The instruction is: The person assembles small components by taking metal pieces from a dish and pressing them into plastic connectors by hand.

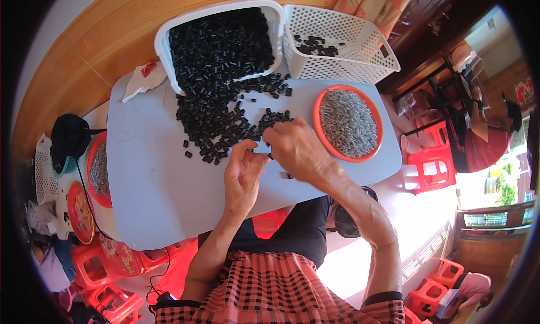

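Observation:
Over the near middle of the grey-blue table (152,194), my two hands work close together. My left hand (243,180) is closed in a pinch, with a small dark bit, apparently a black plastic piece, at its fingertips. Just right of it, my right hand (298,149) is curled with its fingers together; what they hold is hidden. A heap of small black plastic pieces (208,118) spreads in front of my hands, spilling from a tipped white basin (163,48). An orange bowl (381,133) of small silvery metal parts (349,123), perhaps screws, sits beside my right hand.
A perforated white basket (349,68) with several black pieces stands at the back right. White paper (145,83) lies at the back left corner. Another orange-rimmed bowl (98,172) stands left of the table. Red stools (430,166) and a seated person (484,146) are at the right.

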The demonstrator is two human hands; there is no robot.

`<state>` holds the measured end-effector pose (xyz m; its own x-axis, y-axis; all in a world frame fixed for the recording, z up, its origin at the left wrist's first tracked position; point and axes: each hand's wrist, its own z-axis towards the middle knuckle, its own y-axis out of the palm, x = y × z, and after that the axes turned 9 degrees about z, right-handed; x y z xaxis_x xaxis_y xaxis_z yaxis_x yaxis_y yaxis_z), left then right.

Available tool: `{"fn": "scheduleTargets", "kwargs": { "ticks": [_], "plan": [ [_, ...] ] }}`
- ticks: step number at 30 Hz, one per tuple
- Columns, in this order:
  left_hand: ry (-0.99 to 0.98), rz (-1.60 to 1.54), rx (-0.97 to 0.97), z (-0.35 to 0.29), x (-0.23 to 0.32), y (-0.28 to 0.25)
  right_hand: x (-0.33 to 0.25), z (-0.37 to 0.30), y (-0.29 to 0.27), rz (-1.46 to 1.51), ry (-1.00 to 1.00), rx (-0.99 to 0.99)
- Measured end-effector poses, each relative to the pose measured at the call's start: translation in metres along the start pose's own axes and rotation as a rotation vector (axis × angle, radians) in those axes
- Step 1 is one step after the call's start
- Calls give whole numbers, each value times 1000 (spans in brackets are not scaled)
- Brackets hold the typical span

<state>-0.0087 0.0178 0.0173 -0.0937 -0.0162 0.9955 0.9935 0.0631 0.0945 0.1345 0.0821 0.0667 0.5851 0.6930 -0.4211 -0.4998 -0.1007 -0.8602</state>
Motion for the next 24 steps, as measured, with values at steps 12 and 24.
{"fn": "scheduleTargets", "kwargs": {
  "ticks": [12,24],
  "plan": [
    [-75,-162,-168,-4,-6,15,-23,-51,-14,491,230,230],
    [-416,-630,-232,-7,-9,22,72,-100,-79,-269,395,188]
  ]
}}
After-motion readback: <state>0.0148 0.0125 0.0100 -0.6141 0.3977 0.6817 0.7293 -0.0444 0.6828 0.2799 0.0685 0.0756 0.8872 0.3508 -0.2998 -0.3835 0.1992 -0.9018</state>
